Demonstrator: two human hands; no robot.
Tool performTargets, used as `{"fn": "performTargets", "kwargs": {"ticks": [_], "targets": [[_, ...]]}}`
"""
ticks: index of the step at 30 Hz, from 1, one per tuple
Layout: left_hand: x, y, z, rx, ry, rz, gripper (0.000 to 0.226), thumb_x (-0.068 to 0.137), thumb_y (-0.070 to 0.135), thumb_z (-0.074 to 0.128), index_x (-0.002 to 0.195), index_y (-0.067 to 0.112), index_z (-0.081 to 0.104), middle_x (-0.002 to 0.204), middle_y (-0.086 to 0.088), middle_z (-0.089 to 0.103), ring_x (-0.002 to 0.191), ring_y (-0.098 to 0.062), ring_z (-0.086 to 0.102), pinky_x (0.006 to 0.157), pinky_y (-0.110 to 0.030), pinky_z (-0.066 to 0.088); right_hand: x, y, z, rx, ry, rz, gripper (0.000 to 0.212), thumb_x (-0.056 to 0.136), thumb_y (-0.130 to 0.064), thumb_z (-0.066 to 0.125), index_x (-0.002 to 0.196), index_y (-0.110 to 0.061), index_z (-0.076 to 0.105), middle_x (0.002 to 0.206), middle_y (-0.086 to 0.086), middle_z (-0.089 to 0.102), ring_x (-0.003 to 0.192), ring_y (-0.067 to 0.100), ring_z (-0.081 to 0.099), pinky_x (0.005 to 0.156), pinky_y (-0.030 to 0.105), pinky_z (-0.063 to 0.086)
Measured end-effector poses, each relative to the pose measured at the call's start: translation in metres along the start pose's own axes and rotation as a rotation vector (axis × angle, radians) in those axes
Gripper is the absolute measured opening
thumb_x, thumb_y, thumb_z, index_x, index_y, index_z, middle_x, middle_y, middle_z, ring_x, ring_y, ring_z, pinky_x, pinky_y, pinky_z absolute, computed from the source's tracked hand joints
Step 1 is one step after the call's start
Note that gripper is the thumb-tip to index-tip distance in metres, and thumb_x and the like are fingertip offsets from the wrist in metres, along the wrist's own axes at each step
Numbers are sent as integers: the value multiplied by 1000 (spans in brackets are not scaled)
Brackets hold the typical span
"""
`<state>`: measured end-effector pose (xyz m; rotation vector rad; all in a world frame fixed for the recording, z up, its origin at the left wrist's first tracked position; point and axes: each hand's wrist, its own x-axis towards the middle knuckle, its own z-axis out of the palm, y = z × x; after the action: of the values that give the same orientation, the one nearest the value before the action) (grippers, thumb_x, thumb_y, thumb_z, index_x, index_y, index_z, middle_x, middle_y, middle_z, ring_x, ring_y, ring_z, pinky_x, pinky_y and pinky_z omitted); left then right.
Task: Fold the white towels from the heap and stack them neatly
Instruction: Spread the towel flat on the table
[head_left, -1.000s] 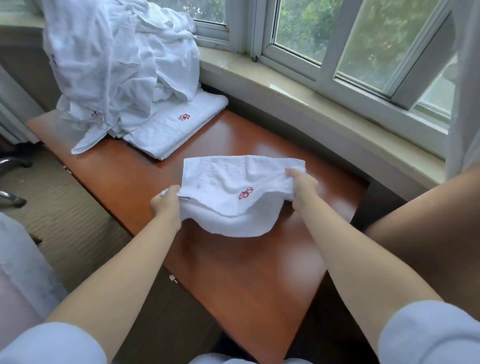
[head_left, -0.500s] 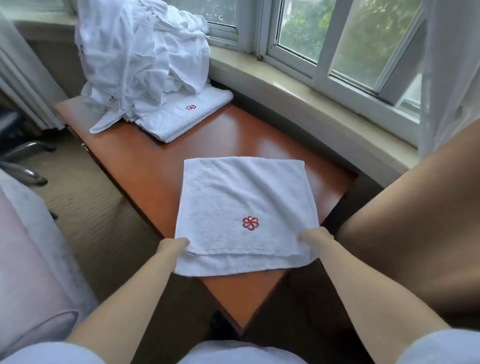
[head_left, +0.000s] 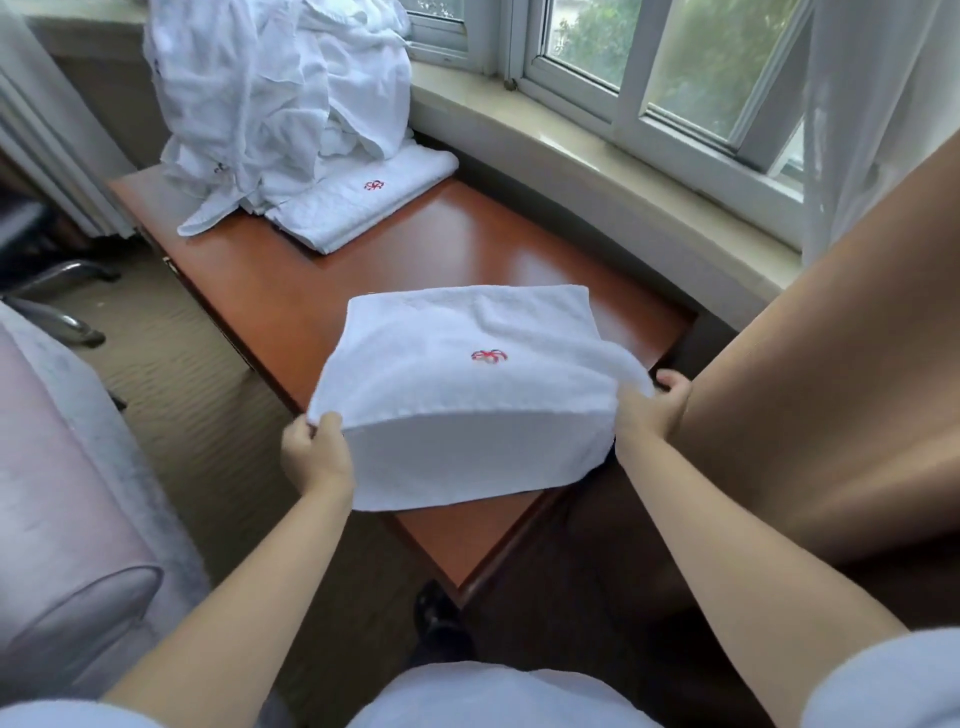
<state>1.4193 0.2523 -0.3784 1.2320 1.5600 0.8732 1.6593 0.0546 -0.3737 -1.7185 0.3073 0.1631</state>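
Towel (head_left: 467, 384) — near edge lifted off table (head_left: 457, 249), left hand (head_left: 317, 452) and right hand (head_left: 652, 410) fingers pinching its corners — apparently for folding over.

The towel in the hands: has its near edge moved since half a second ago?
Yes. The towel lay flat on the table; now both hands, left hand and right hand, lift its near edge up and toward the window.

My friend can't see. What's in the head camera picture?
Two hands, left hand and right hand, hold up a white towel over a wooden table. Farther back, a folded towel lies beside a heap of towels below a window.
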Motion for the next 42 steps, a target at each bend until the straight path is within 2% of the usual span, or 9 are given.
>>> {"fn": "performTargets", "kwargs": {"ticks": [3, 6, 14, 20, 24, 29, 33, 37, 42], "targets": [[-14, -55, -6, 195, 0, -369, 39, 83, 22, 57, 118, 3, 61, 126, -18, 54, 109, -38, 54, 92, -42, 47, -2, 45, -19, -63, -61, 482, 51, 86, 2, 61, 135, -5, 48, 125, 15, 56, 104, 27, 59, 89, 33, 50], [-16, -71, -9, 16, -62, -663, 46, 84, 13, 60, 128, 4, 53, 133, -17, 50, 120, -35, 51, 99, -45, 45, -12, 61, -27, 152, -37, 774, 46, 84, -6, 70, 128, -11, 56, 111, 5, 64, 81, 19, 65, 69, 26, 52], [-6, -62, -13, -419, -212, -753, 14, 88, 14, 62, 101, 14, 59, 92, -5, 63, 77, -18, 61, 61, -29, 47, -18, 71, -20, 669, -288, 792, 41, 92, -23, 56, 131, -12, 55, 122, 12, 65, 110, 35, 63, 100, 48, 48], [0, -58, -15, -442, -323, -671, 3, 86, 10, 65, 87, 12, 64, 81, -4, 68, 72, -14, 62, 61, -24, 45, -10, 67, -27, 760, -415, 774, 47, 84, -24, 65, 128, -12, 56, 124, 14, 64, 112, 39, 62, 101, 51, 46], [5, -52, -16, -461, -221, -548, 10, 83, 4, 70, 81, 13, 66, 78, -1, 68, 67, -12, 60, 62, -24, 44, -5, 56, -25, 745, -346, 592, 43, 89, -27, 63, 130, -14, 54, 127, 10, 61, 114, 35, 60, 101, 49, 47], [4, -54, -17, -304, -153, -442, 11, 81, 10, 75, 84, 13, 65, 85, -1, 65, 71, -11, 57, 73, -28, 47, 9, 53, -35, 109, -190, 380, 29, 86, -17, 72, 110, -7, 60, 105, 7, 62, 96, 24, 62, 91, 38, 53], [-2, -57, -19, -159, -101, -386, 13, 81, 15, 77, 88, 10, 67, 78, -2, 63, 63, -12, 54, 62, -27, 47, 12, 56, -45, -110, -226, 246, 17, 90, -19, 67, 85, -7, 55, 81, 9, 51, 63, 18, 45, 52, 27, 40], [-10, -50, -27, -180, -41, -506, 20, 81, 15, 77, 94, 8, 65, 82, -5, 61, 63, -13, 52, 68, -32, 48, 5, 51, -52, 32, -319, 617, 16, 93, -10, 61, 108, -9, 58, 98, 7, 63, 68, 16, 56, 47, 24, 42], [-16, 39, -11, -376, -169, -306, 10, 82, 19, 73, 79, 17, 64, 81, -1, 65, 65, -13, 59, 61, -26, 48, -10, -47, -21, 281, -506, 410, 17, 93, 1, 48, 108, -2, 57, 95, 12, 62, 69, 17, 58, 54, 22, 53]]}}
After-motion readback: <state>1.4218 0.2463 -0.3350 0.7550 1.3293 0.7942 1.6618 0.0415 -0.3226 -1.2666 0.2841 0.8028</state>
